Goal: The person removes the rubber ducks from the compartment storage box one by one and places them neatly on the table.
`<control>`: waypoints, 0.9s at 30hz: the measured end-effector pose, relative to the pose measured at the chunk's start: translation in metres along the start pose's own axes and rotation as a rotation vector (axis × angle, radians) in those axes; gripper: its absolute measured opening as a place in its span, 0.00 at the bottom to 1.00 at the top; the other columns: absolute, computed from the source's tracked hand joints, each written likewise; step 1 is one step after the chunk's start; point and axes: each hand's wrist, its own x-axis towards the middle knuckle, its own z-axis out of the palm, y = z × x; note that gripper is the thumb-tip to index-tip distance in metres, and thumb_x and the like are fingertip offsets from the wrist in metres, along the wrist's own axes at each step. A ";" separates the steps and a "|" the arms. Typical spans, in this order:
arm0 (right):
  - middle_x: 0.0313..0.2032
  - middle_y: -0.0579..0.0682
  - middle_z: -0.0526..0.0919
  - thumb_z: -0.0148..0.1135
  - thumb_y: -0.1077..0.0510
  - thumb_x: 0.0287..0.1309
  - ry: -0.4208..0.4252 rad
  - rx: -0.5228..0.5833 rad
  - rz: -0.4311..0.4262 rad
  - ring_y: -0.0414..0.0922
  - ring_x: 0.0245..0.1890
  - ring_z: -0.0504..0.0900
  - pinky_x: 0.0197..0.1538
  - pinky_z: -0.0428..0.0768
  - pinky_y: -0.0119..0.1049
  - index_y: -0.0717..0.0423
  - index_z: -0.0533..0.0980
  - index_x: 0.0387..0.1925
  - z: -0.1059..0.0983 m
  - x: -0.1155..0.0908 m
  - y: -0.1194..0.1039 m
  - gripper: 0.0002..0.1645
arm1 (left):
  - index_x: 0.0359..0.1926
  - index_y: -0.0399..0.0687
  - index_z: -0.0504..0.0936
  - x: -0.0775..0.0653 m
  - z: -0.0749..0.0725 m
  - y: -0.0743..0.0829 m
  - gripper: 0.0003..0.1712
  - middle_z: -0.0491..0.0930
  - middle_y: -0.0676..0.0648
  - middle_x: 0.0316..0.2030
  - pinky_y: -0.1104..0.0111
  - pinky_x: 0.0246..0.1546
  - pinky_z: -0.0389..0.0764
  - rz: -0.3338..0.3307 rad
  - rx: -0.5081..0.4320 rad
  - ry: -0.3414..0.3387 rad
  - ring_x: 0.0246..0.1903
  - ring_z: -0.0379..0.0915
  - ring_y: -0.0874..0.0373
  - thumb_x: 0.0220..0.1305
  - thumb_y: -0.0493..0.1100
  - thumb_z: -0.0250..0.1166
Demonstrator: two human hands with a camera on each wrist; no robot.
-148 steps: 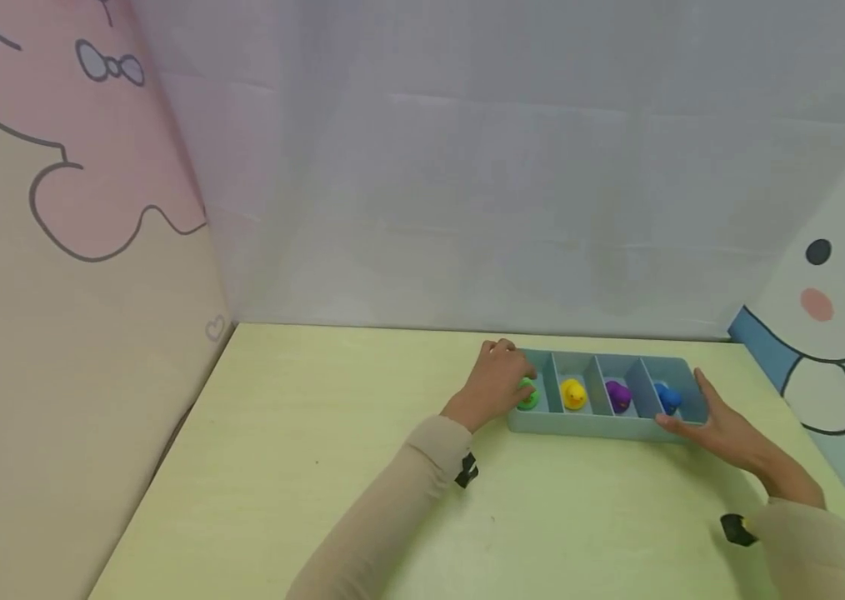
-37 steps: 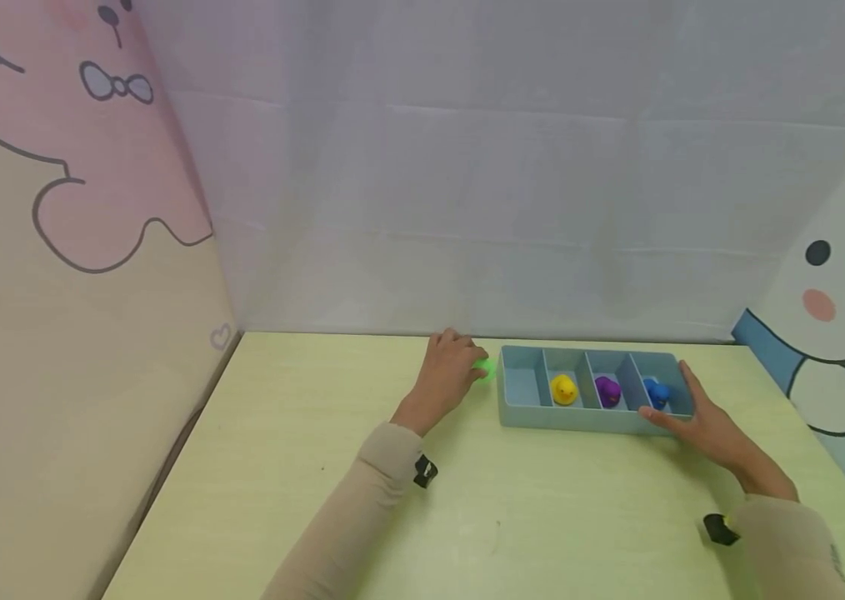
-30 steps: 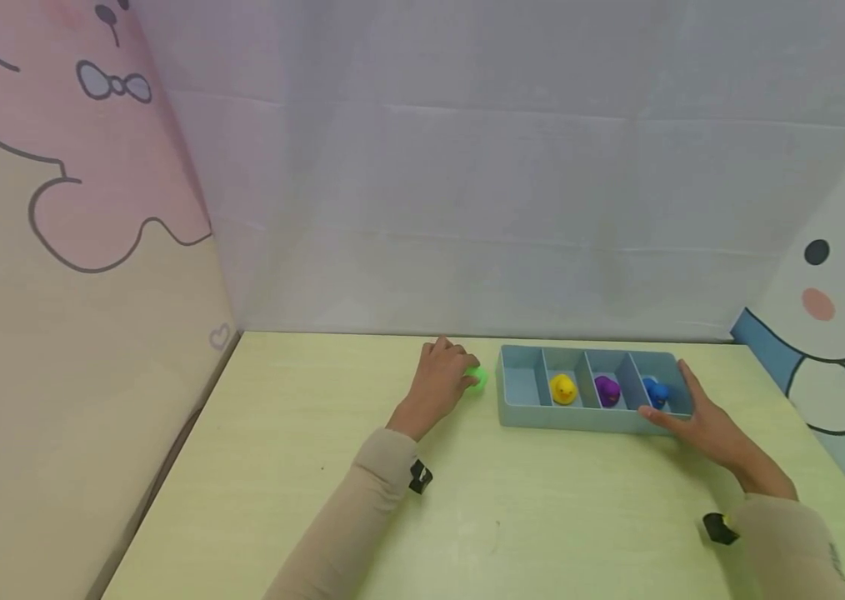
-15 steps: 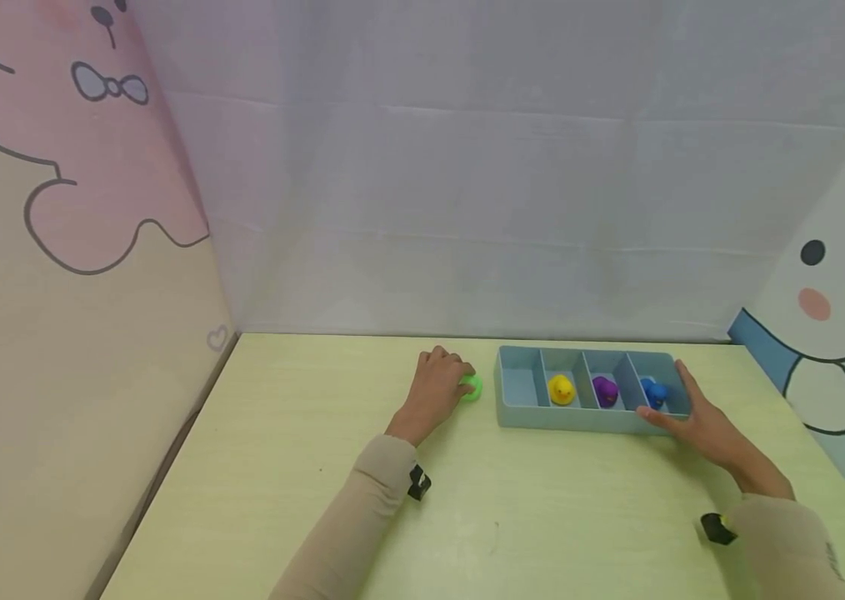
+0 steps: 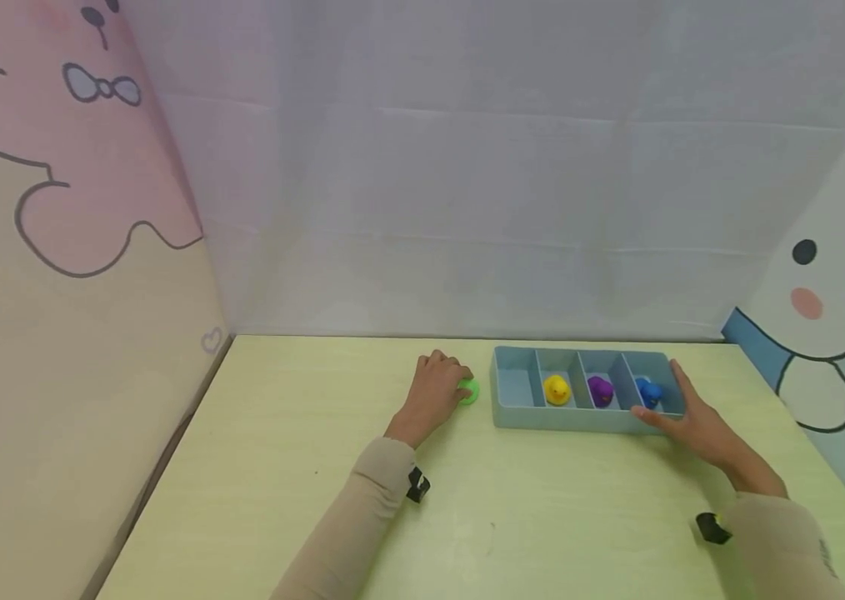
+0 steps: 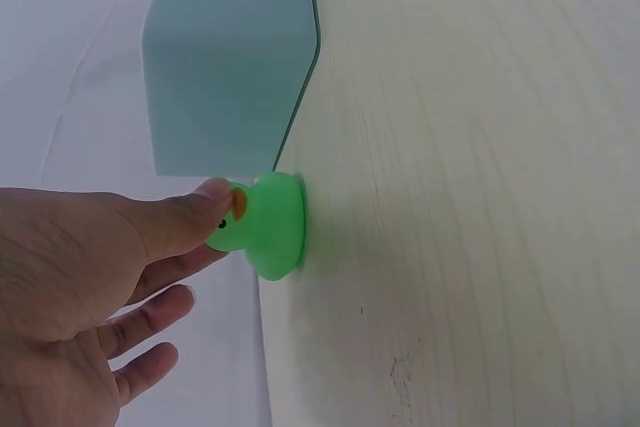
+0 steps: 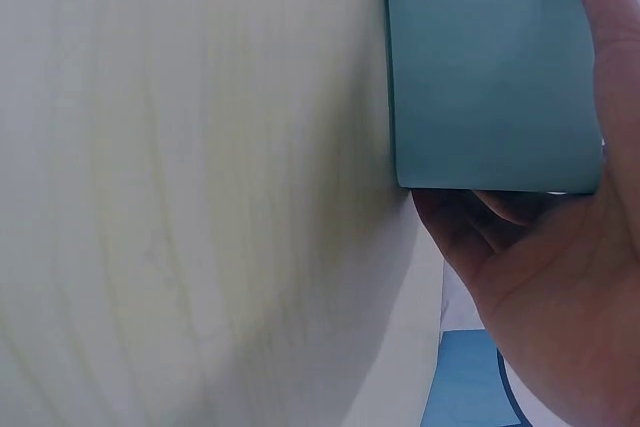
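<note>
My left hand (image 5: 433,393) pinches a green rubber duck (image 6: 272,227) by its head, thumb and forefinger at the beak. The duck's base meets the tabletop just left of the blue-grey divided box (image 5: 580,419). Inside that box, the leftmost compartment is bare. A yellow duck (image 5: 557,390), a purple duck (image 5: 600,392) and a blue duck (image 5: 648,392) each sit in their own compartment to the right. My right hand (image 5: 703,429) grips the box's right end, thumb on the front rim and fingers round the end wall, as the right wrist view shows.
The pale wooden table (image 5: 302,517) runs back to a white curtain (image 5: 422,208) close behind the box. A panel with a pink cartoon figure (image 5: 92,167) stands at the left, and one with a white cartoon animal (image 5: 827,275) at the right.
The green duck has come out of the leftmost compartment, leftward onto the table in my left hand, and been lowered slightly toward me. My right hand has stayed on the box's right end.
</note>
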 end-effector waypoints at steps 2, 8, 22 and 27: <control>0.76 0.79 0.31 0.57 0.28 0.66 0.002 0.000 0.004 0.86 0.70 0.47 0.61 0.57 0.82 0.43 0.13 0.76 0.000 0.000 -0.001 0.71 | 0.52 0.55 0.88 0.000 0.001 0.000 0.17 0.88 0.52 0.47 0.59 0.53 0.68 -0.002 -0.007 -0.007 0.50 0.73 0.53 0.63 0.50 0.71; 0.77 0.77 0.30 0.57 0.29 0.66 0.007 0.008 -0.011 0.85 0.70 0.47 0.62 0.56 0.82 0.40 0.13 0.76 0.000 0.001 -0.002 0.70 | 0.53 0.55 0.88 0.000 0.001 -0.001 0.17 0.87 0.51 0.48 0.58 0.54 0.68 -0.019 -0.033 -0.008 0.54 0.73 0.52 0.63 0.49 0.71; 0.77 0.77 0.30 0.58 0.29 0.65 0.010 0.015 -0.007 0.85 0.71 0.46 0.63 0.55 0.81 0.43 0.14 0.77 0.000 -0.001 0.000 0.71 | 0.55 0.53 0.86 0.008 -0.018 0.005 0.17 0.87 0.51 0.52 0.56 0.56 0.70 0.043 -0.081 0.050 0.57 0.74 0.51 0.67 0.48 0.68; 0.77 0.76 0.29 0.58 0.29 0.65 0.011 0.015 -0.005 0.85 0.71 0.46 0.64 0.54 0.81 0.43 0.14 0.77 0.001 0.001 0.001 0.71 | 0.55 0.52 0.86 0.013 -0.026 0.013 0.17 0.87 0.51 0.52 0.56 0.57 0.72 0.082 -0.077 0.056 0.57 0.75 0.50 0.68 0.48 0.68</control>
